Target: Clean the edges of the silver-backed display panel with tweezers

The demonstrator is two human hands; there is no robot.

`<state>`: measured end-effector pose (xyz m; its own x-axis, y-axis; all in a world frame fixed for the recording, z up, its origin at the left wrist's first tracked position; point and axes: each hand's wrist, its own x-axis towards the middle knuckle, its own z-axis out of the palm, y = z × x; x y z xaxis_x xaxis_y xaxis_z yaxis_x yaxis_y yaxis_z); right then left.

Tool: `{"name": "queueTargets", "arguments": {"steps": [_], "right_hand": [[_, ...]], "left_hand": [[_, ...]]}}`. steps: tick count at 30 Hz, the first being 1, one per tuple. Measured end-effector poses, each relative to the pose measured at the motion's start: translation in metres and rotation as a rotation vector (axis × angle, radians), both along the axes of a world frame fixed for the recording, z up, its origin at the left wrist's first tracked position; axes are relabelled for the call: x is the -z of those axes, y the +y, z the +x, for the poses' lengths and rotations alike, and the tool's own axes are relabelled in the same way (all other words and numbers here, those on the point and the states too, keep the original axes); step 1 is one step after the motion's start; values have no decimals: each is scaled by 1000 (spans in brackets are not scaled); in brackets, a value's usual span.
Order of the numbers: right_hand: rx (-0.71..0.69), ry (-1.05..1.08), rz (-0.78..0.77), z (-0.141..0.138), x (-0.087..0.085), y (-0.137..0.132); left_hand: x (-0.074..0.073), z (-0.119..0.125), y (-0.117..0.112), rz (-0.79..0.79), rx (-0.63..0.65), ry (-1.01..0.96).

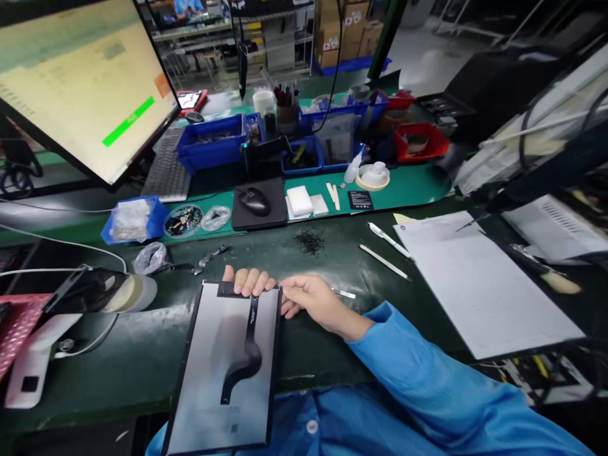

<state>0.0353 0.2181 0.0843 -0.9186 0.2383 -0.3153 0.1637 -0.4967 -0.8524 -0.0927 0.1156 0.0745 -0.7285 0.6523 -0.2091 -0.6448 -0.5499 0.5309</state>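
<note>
A flat screen panel (223, 373) lies tilted toward me with its grey back up, and a black flex cable (247, 354) runs down its middle. My left hand (249, 282) is behind it, with only the fingertips curled over the top edge, gripping it. My right hand (311, 301) rests on the dark green mat (332, 259) at the panel's top right corner. Its fingers are pinched together at that corner. A thin silver tool (346, 294) pokes out behind the hand. My blue sleeve (427, 380) runs to the lower right.
A paper sheet on a clipboard (479, 285) lies to the right, with two white pens (387, 250) beside it. A tape roll (133, 292) and a black tool sit to the left. Behind are a mouse (254, 201), blue bins (213, 142), a keyboard (166, 168) and a monitor (80, 82).
</note>
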Motion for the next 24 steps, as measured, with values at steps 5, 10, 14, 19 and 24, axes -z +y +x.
{"name": "queueTargets", "arguments": {"steps": [5, 10, 14, 19, 24], "right_hand": [[28, -64, 46, -2, 2, 2], [74, -93, 107, -1, -3, 2], [96, -95, 71, 2, -12, 12], [154, -131, 155, 1, -19, 27], [128, -221, 266, 1, -18, 27]], "left_hand": [[-1, 3, 1, -17, 102, 15], [-13, 15, 7, 87, 157, -70], [-30, 27, 20, 147, 144, 23], [-29, 32, 40, 214, 105, 87], [-5, 32, 42, 243, 147, 140]]}}
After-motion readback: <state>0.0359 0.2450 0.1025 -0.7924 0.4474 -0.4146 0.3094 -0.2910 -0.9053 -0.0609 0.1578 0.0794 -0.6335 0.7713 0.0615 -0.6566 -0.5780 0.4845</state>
